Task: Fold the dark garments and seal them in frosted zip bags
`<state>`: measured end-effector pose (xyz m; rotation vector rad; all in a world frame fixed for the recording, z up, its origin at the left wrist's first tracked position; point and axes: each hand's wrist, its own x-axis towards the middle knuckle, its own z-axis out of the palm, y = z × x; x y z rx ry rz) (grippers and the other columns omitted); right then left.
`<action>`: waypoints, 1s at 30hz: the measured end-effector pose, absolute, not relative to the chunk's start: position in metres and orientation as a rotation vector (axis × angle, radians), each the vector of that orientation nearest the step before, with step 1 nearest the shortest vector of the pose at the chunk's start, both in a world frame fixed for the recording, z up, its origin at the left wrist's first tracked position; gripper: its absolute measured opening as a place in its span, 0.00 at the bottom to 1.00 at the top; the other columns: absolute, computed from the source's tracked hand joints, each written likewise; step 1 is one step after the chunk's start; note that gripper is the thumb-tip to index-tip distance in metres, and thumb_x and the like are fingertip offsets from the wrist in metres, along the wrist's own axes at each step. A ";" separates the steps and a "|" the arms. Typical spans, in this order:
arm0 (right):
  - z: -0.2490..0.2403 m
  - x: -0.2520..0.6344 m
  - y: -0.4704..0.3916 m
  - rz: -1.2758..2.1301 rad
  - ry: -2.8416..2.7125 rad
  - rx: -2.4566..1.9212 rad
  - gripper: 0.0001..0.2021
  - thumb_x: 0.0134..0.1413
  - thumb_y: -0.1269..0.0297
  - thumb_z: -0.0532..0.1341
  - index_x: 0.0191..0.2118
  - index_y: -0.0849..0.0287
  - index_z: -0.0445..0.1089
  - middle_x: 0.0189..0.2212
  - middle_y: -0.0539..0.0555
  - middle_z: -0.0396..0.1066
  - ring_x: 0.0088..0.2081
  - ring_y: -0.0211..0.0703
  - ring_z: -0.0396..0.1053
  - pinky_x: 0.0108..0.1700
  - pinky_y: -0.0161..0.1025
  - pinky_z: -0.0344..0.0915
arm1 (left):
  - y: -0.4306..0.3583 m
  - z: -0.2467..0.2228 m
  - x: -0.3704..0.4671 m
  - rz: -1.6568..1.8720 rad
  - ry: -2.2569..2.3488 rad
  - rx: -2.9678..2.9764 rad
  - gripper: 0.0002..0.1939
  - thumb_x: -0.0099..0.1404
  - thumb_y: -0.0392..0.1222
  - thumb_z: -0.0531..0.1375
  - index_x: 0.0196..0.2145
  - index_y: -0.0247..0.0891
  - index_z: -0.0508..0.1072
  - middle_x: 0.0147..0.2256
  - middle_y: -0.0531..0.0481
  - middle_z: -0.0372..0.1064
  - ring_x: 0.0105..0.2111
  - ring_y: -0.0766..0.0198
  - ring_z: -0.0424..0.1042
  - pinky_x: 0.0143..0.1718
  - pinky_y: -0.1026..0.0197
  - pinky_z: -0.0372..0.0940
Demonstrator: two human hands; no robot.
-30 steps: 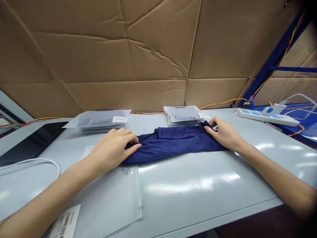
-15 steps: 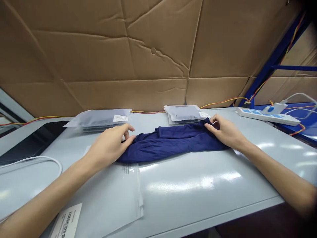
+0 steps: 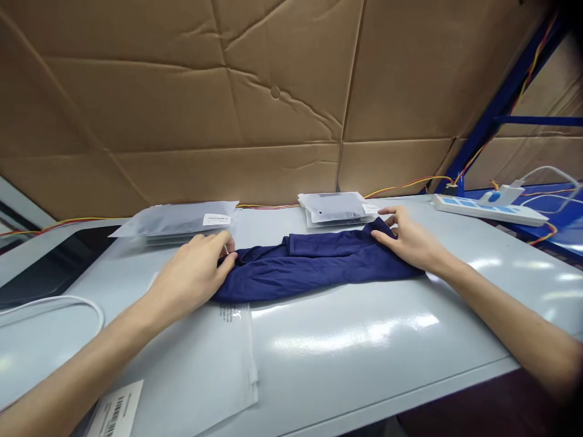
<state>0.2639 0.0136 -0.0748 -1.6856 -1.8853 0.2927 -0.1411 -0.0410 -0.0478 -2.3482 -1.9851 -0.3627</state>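
Note:
A navy-blue folded garment [image 3: 319, 264] lies lengthwise across the grey table, its upper layer bunched into soft creases. At its left end, my left hand [image 3: 195, 267] pinches the fabric between thumb and curled fingers. My right hand [image 3: 407, 240] grips the opposite end, thumb in front and fingers behind the raised corner. Under the garment's left part, and nearer to me, is a clear zip bag [image 3: 214, 364] lying flat. A white barcode label [image 3: 116, 409] sits by the bag's lower left, partly behind my left forearm.
Bagged garments are stacked at the back left [image 3: 182, 218] and back centre [image 3: 337, 208]. A dark tablet-like slab [image 3: 50, 267] and a white cable [image 3: 86, 298] lie left. On the right is a power strip [image 3: 492, 209] with a plugged-in charger. Cardboard [image 3: 273, 121] stands behind the table.
The view has shifted slightly. My left hand's fingers have closed in on the garment's left end, while my right hand keeps its place at the right end.

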 end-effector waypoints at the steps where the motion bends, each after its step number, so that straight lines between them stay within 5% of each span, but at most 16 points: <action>1: -0.074 0.263 0.013 0.290 -1.892 -1.691 0.28 0.57 0.49 0.60 0.59 0.54 0.57 0.46 0.58 0.75 0.40 0.53 0.75 0.42 0.47 0.70 | -0.043 -0.046 -0.138 -0.352 -2.009 -2.308 0.12 0.70 0.50 0.47 0.38 0.44 0.66 0.34 0.45 0.72 0.36 0.48 0.71 0.34 0.53 0.61; 7: -0.070 0.260 0.010 0.238 -1.941 -1.682 0.29 0.57 0.49 0.59 0.61 0.54 0.59 0.45 0.58 0.75 0.39 0.53 0.75 0.43 0.46 0.69 | -0.049 -0.037 -0.129 -0.263 -2.208 -2.150 0.16 0.72 0.52 0.42 0.47 0.46 0.64 0.19 0.52 0.64 0.22 0.50 0.67 0.25 0.57 0.53; 14: -0.071 0.260 0.009 0.226 -1.973 -1.636 0.26 0.58 0.50 0.59 0.59 0.54 0.62 0.46 0.58 0.74 0.37 0.51 0.74 0.42 0.46 0.69 | -0.048 -0.035 -0.134 -0.360 -2.242 -2.163 0.11 0.70 0.53 0.48 0.41 0.47 0.64 0.13 0.58 0.54 0.17 0.57 0.61 0.23 0.60 0.52; 25: -0.067 0.251 0.005 0.257 -2.040 -1.565 0.21 0.60 0.53 0.59 0.56 0.54 0.63 0.42 0.55 0.74 0.35 0.46 0.71 0.41 0.45 0.68 | -0.039 0.004 -0.109 -0.624 -2.341 -2.175 0.12 0.66 0.52 0.54 0.39 0.45 0.72 0.17 0.58 0.56 0.18 0.64 0.58 0.20 0.62 0.50; 30: -0.067 0.253 0.005 0.247 -2.011 -1.540 0.23 0.60 0.54 0.59 0.59 0.54 0.60 0.45 0.56 0.74 0.36 0.47 0.72 0.41 0.46 0.68 | -0.019 0.023 -0.058 -0.853 -2.365 -2.281 0.09 0.60 0.49 0.59 0.36 0.45 0.75 0.28 0.54 0.71 0.25 0.62 0.68 0.21 0.62 0.55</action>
